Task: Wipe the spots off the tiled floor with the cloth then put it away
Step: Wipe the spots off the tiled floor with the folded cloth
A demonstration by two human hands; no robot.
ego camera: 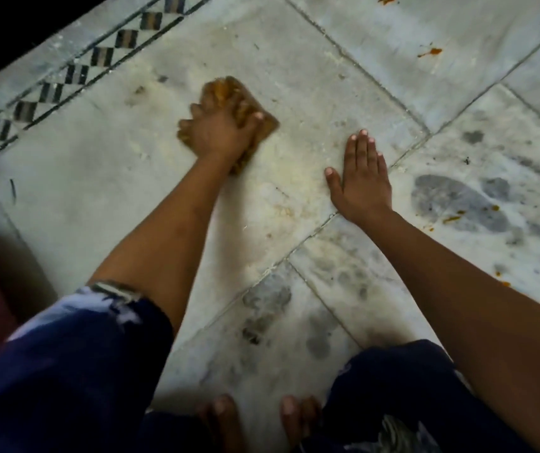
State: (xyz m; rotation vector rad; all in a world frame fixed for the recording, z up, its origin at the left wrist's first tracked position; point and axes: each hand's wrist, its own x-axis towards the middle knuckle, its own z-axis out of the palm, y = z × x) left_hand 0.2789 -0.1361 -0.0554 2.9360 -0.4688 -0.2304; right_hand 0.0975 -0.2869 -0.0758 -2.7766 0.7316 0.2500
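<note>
A brownish-yellow cloth [229, 89] lies bunched on the pale tiled floor [295, 60], pressed down under my left hand [216, 129], whose fingers grip it. My right hand [362, 178] rests flat on the floor to the right of the cloth, fingers together, holding nothing. Orange spots [430, 53] mark the tile at the far right, with more orange spots [455, 219] on the tile beside my right forearm. A faint yellowish smear [283, 209] shows between my two arms.
A dark checkered border strip [75, 73] runs diagonally at the upper left, with a black area beyond it. Grey footprints [458, 201] and smudges cover the right and lower tiles. My bare toes [262, 416] and dark blue trousers [66, 371] fill the bottom edge.
</note>
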